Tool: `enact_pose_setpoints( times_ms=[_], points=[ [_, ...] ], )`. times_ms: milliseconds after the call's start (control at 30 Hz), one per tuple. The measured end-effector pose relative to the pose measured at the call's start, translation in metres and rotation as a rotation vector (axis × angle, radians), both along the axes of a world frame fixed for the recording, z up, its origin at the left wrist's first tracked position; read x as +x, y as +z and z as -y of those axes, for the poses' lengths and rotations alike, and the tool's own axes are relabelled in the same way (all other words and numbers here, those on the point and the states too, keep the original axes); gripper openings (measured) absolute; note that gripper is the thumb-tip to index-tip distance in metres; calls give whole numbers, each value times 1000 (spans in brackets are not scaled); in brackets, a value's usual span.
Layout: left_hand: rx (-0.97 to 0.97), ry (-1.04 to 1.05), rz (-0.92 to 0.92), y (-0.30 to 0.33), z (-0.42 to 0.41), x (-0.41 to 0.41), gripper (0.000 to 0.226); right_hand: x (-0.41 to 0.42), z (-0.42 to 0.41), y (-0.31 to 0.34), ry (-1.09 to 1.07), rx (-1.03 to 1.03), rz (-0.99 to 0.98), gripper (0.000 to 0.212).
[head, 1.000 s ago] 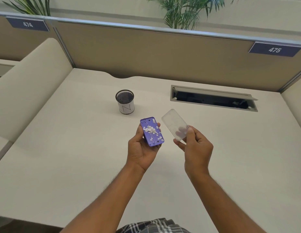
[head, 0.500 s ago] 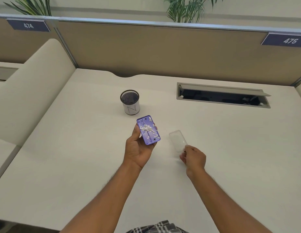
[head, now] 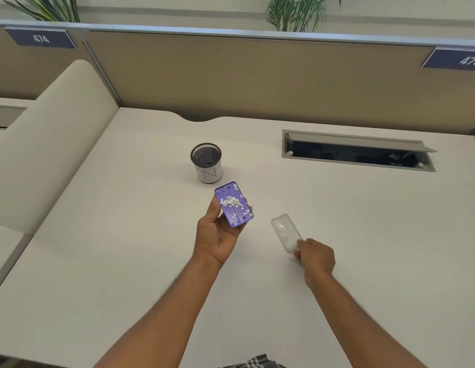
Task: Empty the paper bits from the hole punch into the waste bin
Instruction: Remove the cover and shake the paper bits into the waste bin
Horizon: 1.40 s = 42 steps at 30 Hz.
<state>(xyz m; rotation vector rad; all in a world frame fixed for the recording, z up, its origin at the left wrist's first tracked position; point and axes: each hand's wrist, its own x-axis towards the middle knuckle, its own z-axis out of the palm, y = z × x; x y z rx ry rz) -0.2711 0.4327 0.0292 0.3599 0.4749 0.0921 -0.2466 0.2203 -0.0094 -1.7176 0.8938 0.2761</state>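
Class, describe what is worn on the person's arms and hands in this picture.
Nothing is worn on the left hand or right hand: no gloves, rings or watch show. Both forearms are bare, no sleeves in view. A patch of plaid fabric shows at the bottom edge.

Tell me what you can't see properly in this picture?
All in the head view:
- Inside of the waste bin: dark mesh, contents unclear.
- Bottom end of the clear cover: hidden by the right hand. Whether it touches the desk is unclear.
- Back of the purple hole punch: hidden by the left hand.
- Inside the desk's cable slot: too dark.
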Motion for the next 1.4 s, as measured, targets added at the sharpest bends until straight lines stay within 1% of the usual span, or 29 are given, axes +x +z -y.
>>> enact_pose_setpoints(
  times_ms=[67,133,167,233,267,333,433,567,700,833,933,1000,1067,1133,1267,1400],
  points=[
    [18,20,-5,1,-4,2,50,2,-2,3,106,-125,24,9],
    [56,34,-7,2,-8,5,64,3,-9,8,210,-255,96,34],
    [73,39,-4,3,-11,7,68,5,-15,12,247,-256,160,39],
    [103,56,-12,4,-19,13,69,9,-35,23,358,-211,293,34],
    [121,67,-17,5,-24,16,66,12,-46,28,419,-185,342,29],
    [176,92,-10,6,-36,25,54,22,-71,37,505,-129,401,25],
    [270,137,1,9,-60,42,34,41,-104,47,579,-39,421,26],
    [385,183,5,17,-92,67,29,68,-137,53,651,4,415,28],
    [509,206,-32,25,-116,93,40,90,-161,57,663,20,413,27],
    [626,244,-91,27,-133,116,39,103,-172,53,614,101,384,20],
    [721,245,-135,28,-139,125,39,105,-173,47,607,120,376,14],
    [786,237,-151,27,-141,128,38,107,-173,43,602,121,370,18],
    [848,226,-148,25,-143,130,35,108,-172,39,591,126,359,20],
    [904,222,-142,24,-143,131,32,109,-171,37,581,135,351,16],
    [1003,216,-136,22,-144,132,32,110,-172,34,577,135,354,15],
    [1101,199,-120,20,-144,133,35,110,-174,34,570,144,349,20]
  ],
)
